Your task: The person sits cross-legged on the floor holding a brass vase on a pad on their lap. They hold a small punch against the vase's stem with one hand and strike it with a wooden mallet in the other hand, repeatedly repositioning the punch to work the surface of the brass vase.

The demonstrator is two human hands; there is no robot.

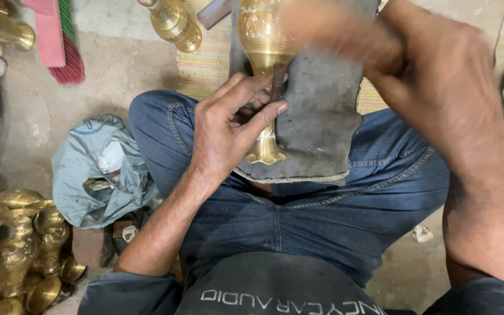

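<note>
Right hand: my right hand (pixel 433 76) is raised close to the camera and blurred; I cannot tell whether it is closed on anything, since whatever it may carry is lost in the smear near the top.
Left hand: my left hand (pixel 228 131) is closed around a short dark punch (pixel 277 81), thumb and fingers pinching it so its tip stands on the brass.
Vase: the brass vase (pixel 263 52) lies lengthwise on my lap, its flared foot (pixel 265 153) toward me and the wide body away, resting on a grey pad (pixel 319 116) spread over my jeans (pixel 322 216).
Risk, fingers: my fingertips sit just beside the head of the punch, so a blow landing off centre could catch them, I judge.
Risk, slip: the vase is round and only resting on the pad; a glancing hit could roll it, and the punch tip would skid and scar the polished surface.
Risk, dent: too heavy a blow on the narrow neck could, I think, dent it instead of marking it.
Around me: more brass pieces (pixel 13 245) are heaped at my left, another brass vase (pixel 173 23) lies on the striped mat (pixel 208 64), and a crumpled grey bag (pixel 97 169) sits beside my knee, near enough to snag if the vase rolls off.
</note>
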